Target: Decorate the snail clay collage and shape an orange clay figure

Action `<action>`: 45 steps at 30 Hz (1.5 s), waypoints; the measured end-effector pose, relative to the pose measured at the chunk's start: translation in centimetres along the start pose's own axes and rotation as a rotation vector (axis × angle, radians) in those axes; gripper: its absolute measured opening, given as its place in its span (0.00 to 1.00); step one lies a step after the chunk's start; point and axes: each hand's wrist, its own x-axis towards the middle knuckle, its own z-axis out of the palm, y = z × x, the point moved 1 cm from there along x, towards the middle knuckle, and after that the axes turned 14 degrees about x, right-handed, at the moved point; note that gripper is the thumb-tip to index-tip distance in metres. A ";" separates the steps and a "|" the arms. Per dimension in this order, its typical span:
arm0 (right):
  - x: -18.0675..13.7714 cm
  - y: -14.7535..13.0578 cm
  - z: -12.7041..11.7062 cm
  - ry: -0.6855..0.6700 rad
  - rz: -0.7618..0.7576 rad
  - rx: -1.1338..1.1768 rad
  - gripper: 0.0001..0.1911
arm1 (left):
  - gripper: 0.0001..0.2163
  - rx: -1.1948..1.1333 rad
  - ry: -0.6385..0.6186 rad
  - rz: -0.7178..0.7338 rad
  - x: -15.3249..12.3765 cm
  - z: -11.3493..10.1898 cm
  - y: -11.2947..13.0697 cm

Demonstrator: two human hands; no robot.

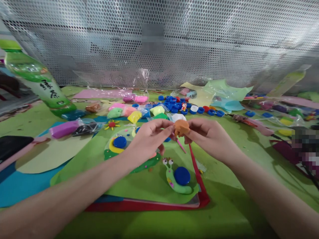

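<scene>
Between my two hands, above the green sheet, is a lump of orange modelling clay point(181, 126). My left hand point(151, 136) pinches its left side with thumb and forefinger. Fingers of my right hand point(210, 134) close on its right side. A thin pink stick point(181, 146) slants down below the clay; which fingers hold it, I cannot tell. On the green sheet point(147, 184) below lies a clay snail point(171, 179) with a blue bottle-cap shell point(182, 175). A yellow clay snail point(113, 146) with a blue cap shell lies further left, partly behind my left wrist.
A green tea bottle point(37, 76) stands at the left. Blue bottle caps point(174, 104) are piled at the back, beside bagged clay packs point(134, 116). A perforated metal panel point(174, 43) rises behind the table. At the right lies a pink-handled tool point(261, 127) with a cord.
</scene>
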 end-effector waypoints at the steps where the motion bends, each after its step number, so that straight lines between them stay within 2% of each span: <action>1: 0.0 0.1 0.0 -0.019 0.009 -0.005 0.07 | 0.09 -0.001 -0.022 0.011 -0.1 0.0 0.1; 4: -0.1 0.2 0.0 -0.040 -0.032 -0.088 0.06 | 0.09 0.035 -0.029 0.074 -0.2 -0.2 0.2; 8: 0.0 0.4 -0.3 -0.035 -0.210 -0.334 0.05 | 0.09 0.256 -0.003 0.189 -0.1 -0.8 0.2; 11: -0.1 0.6 -0.5 -0.010 -0.361 -0.517 0.08 | 0.06 0.559 0.136 0.389 -0.1 -1.2 0.2; 14: -0.2 0.8 -0.5 0.045 -0.361 -0.597 0.11 | 0.05 0.823 0.235 0.618 -0.1 -1.5 0.3; 17: -0.2 0.9 -0.3 0.089 -0.245 -0.407 0.12 | 0.04 0.957 0.271 0.797 -0.4 -1.5 0.5; 21: 0.1 1.0 0.2 0.042 -0.006 0.121 0.05 | 0.03 1.002 0.330 0.887 -0.9 -1.5 0.7; 24: 0.2 0.8 0.7 -0.086 0.136 0.479 0.12 | 0.04 1.005 0.402 0.913 -1.2 -1.5 0.7; 26: 0.1 0.6 1.1 -0.169 0.159 0.592 0.15 | 0.05 1.005 0.426 0.897 -1.3 -1.5 0.5; 29: 0.1 0.6 1.5 -0.180 0.151 0.574 0.19 | 0.05 1.013 0.456 0.859 -1.4 -1.4 0.4; 32: 0.2 0.9 1.5 -0.045 0.125 0.523 0.18 | 0.05 1.028 0.511 0.789 -1.5 -1.1 0.3; 35: 0.1 1.0 1.4 0.043 0.093 0.453 0.18 | 0.07 1.087 0.477 0.662 -1.5 -0.8 0.2; 39: -0.1 0.5 1.7 0.030 0.062 0.351 0.20 | 0.09 1.151 0.431 0.519 -1.6 -0.5 0.1; 42: -0.1 0.4 1.6 0.030 0.039 0.303 0.19 | 0.09 1.163 0.445 0.565 -1.6 -0.4 0.1; 45: 0.1 0.5 1.2 0.018 0.053 0.348 0.20 | 0.07 1.189 0.484 0.704 -1.5 -0.6 0.2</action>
